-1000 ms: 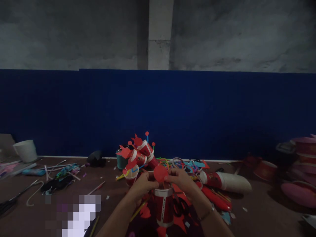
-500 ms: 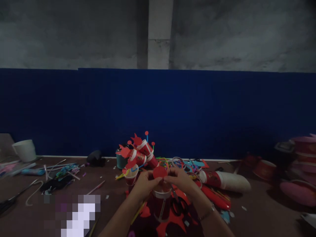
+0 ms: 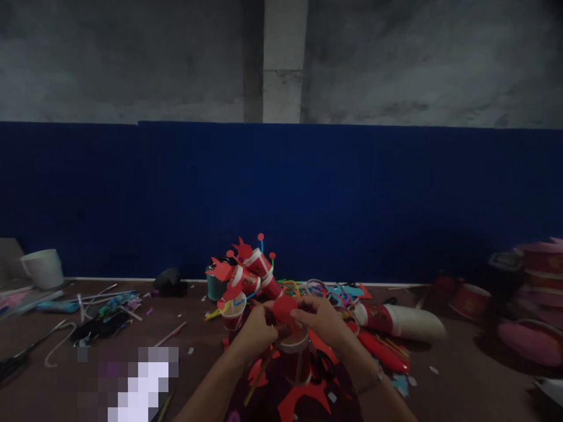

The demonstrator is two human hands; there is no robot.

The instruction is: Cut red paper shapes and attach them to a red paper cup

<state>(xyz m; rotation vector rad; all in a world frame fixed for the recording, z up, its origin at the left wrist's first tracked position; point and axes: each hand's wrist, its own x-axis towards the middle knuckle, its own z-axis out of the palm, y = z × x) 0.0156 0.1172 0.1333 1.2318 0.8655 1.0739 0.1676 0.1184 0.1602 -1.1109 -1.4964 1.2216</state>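
Disc (image 3: 284, 308) held just above the rim of the cup (image 3: 298, 362), 1 hand at each side, probably to keep it steady. Right hand (image 3: 320, 317) pinches its right edge, thumb in front; left hand (image 3: 256, 330) at its left edge, fingertips partly hidden, cannot tell if pinching. Scissors (image 3: 327, 364) beside cup, likely for easy reach.

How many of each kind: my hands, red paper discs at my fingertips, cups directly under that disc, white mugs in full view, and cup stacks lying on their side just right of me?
Hands: 2, left hand and right hand
Red paper disc: 1
Red cup: 1
White mug: 1
Cup stack: 1
Total: 6
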